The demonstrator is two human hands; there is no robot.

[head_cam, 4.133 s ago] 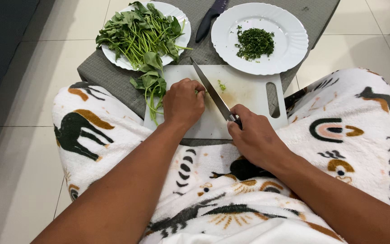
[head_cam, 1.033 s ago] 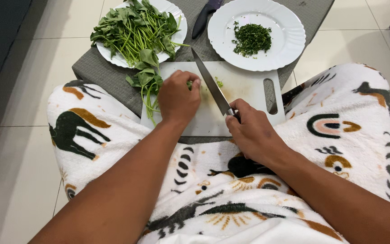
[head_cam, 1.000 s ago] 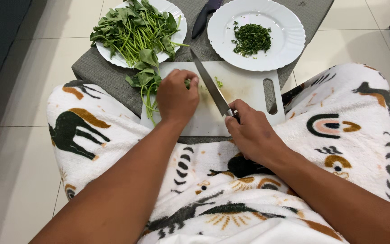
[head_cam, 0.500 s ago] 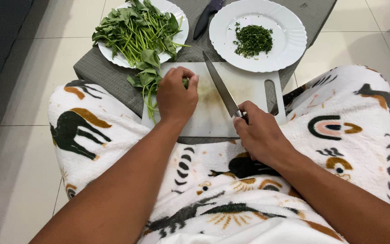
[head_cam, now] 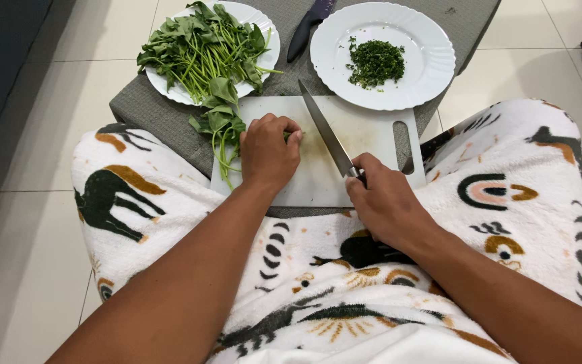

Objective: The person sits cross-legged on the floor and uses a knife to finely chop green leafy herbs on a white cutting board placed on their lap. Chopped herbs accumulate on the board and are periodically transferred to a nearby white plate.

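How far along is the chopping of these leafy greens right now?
Done: a small heap of finely chopped greens lies on the right white plate. In hand: the left hand pins a bunch of green stems on the white plastic cutting board, while the right hand grips the steel-bladed knife. Left: a large pile of whole leafy greens on the left white plate.

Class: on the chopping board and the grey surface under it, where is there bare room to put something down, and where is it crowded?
Free: the chopping board between the knife and its handle slot. Crowded: its left side, under the left hand and leafy stems. The grey surface behind holds two plates and a dark knife; only its left corner is bare.
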